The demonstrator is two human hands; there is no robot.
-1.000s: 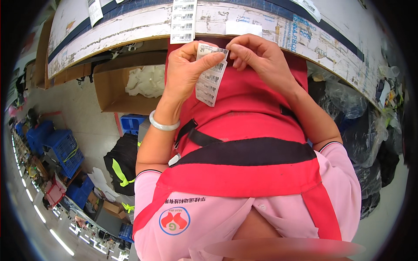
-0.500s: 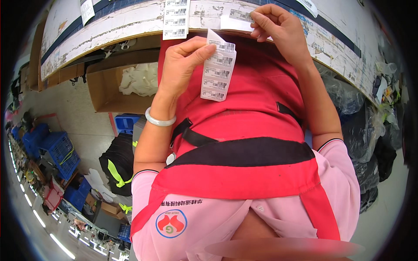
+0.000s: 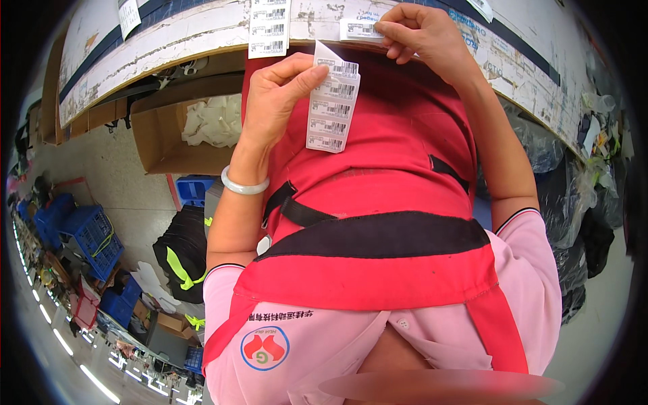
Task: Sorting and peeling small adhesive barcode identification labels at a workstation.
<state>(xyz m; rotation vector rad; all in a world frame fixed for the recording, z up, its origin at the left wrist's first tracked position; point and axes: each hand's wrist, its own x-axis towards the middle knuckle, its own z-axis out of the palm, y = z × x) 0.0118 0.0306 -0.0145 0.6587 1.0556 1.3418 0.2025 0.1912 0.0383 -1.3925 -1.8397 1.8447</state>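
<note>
- An open cardboard box (image 3: 162, 138) sits under the worktop's near edge, with crumpled white material (image 3: 212, 121) piled inside it.
- Blue plastic crates (image 3: 84, 236) stand on the floor to the left; I cannot tell what is in them.
- The left hand (image 3: 277, 94) pinches a strip of white barcode labels (image 3: 332, 101) between thumb and fingers, holding it against the red apron (image 3: 378, 169) just below the worktop's edge.
- The right hand (image 3: 422, 30) is closed on a single barcode label (image 3: 361, 28), pressing it onto the near edge of the worktop (image 3: 169, 40).
- Another strip of labels (image 3: 268, 27) hangs over that same edge, left of the single one.
- The worktop is white, scuffed and worn.
- Dark plastic bags (image 3: 574, 202) are heaped on the right, and a black bag with yellow-green trim (image 3: 179, 260) lies on the pale floor.
</note>
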